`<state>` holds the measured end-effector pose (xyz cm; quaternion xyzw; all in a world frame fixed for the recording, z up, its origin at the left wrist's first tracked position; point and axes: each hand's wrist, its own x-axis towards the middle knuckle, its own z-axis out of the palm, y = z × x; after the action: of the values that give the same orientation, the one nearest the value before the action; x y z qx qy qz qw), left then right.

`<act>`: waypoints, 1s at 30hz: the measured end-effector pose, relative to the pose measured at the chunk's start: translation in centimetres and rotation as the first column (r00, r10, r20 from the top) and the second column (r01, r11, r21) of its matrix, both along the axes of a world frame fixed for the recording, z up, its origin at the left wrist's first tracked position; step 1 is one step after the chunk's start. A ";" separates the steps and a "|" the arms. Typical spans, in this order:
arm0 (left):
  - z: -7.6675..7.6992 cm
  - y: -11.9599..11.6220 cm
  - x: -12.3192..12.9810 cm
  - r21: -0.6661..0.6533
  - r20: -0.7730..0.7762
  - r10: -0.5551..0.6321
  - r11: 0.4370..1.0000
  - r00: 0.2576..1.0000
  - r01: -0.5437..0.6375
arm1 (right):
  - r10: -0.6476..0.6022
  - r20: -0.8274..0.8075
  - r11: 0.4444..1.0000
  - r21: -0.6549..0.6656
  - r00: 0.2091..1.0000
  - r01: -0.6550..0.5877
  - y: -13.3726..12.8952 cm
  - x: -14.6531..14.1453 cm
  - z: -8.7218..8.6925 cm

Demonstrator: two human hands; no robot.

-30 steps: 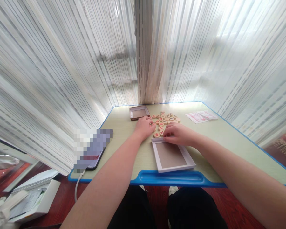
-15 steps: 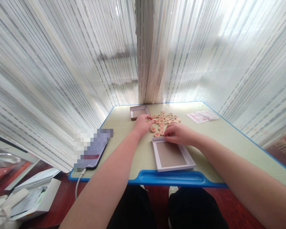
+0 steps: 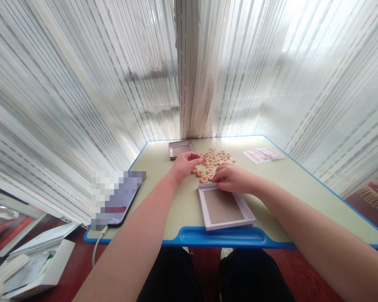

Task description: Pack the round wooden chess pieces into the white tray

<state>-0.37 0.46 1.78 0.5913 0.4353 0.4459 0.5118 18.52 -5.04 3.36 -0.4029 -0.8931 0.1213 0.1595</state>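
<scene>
- A phone (image 3: 121, 205) lay at the left, its screen hidden by blurry squares.
- A brown tray (image 3: 182, 149) sat on the far side, partly hidden by the left hand (image 3: 185, 165).
- The left hand's thumb and fingers pinched a round piece (image 3: 203, 160) above the table. Being round, it had no long side. Its red mark faced up and toward the near side, too small to read.
- Loose pieces (image 3: 217, 158) lay between the hands.
- A white box (image 3: 225, 205) slanted from far left to near right.
- The right hand (image 3: 229, 178) curled over its far edge; fingertips hidden, grip I couldn't tell.
</scene>
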 end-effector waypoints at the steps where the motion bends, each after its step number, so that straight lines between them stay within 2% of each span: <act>1: 0.0 0.0 0.0 -0.004 0.003 -0.003 1.000 1.000 0.003 | 0.001 -0.007 1.000 -0.001 1.000 -0.001 0.0 0.0 0.0; 6: 0.0 0.1 -0.2 -0.042 0.096 -0.052 0.998 0.994 0.056 | -0.007 -0.040 1.000 -0.020 0.999 0.006 -0.3 -0.1 0.4; 11: 0.1 0.0 -0.3 -0.095 0.168 -0.207 0.970 0.964 0.225 | -0.161 -0.152 0.982 0.074 0.975 0.173 -0.4 -0.2 0.4; 16: 0.3 -0.3 -0.4 -0.104 0.157 -0.295 0.944 0.942 0.313 | -0.215 -0.260 0.956 0.141 0.941 0.258 -0.2 -0.2 0.0; 23: 0.8 -1.0 -0.2 -0.094 0.024 -0.374 0.922 0.927 0.375 | -0.143 -0.247 0.969 0.161 0.959 0.186 -0.2 -0.3 0.0; 30: 1.0 -1.3 -0.3 -0.093 0.025 -0.377 0.921 0.926 0.378 | -0.161 -0.249 0.962 0.175 0.955 0.208 -0.4 -0.3 0.1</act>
<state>-0.71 -0.83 2.78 0.6370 0.3327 0.3196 0.6176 18.22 -5.40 3.42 -0.4497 -0.8342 0.0619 0.3132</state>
